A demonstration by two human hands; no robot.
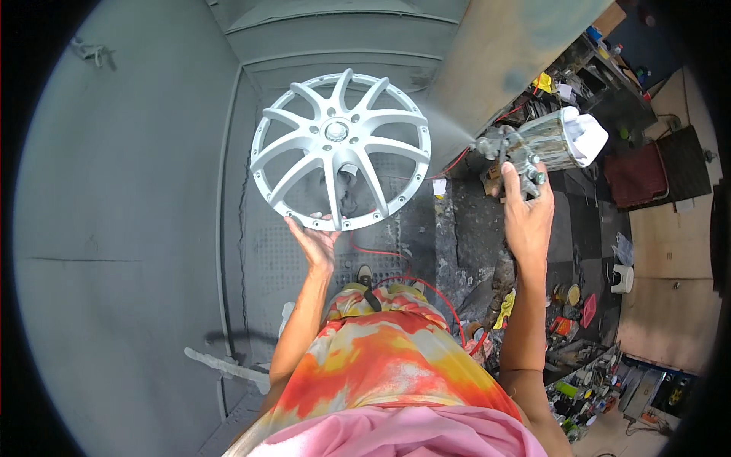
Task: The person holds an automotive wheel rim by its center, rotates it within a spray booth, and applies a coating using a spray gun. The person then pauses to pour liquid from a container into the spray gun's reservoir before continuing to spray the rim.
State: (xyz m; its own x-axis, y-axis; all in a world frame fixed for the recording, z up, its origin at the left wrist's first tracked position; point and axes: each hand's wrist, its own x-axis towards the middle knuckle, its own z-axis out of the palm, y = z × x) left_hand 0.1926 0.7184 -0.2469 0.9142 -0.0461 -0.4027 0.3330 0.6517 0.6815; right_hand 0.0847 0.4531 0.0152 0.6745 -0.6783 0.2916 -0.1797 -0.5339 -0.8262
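A white multi-spoke alloy wheel (336, 131) is held up in front of me, its spoked face toward me. My left hand (312, 244) grips the wheel's lower edge, its thumb on the near side and the other fingers partly hidden. To the right, my right hand (528, 217) is closed around a spray gun (509, 143) spattered with paint. On the gun sits a stained metal cup (550, 139) with white cloth-like material at its end. A pale mist fans from the nozzle toward the wheel's right edge, with a gap between gun and wheel.
A grey wall (129, 228) stands at the left. A pale, slanting column-like surface (502, 57) rises behind the gun. A red hose (438, 293) loops across the floor by my feet. Cans and bottles (582, 396) clutter the lower right, near a maroon-seated chair (638, 175).
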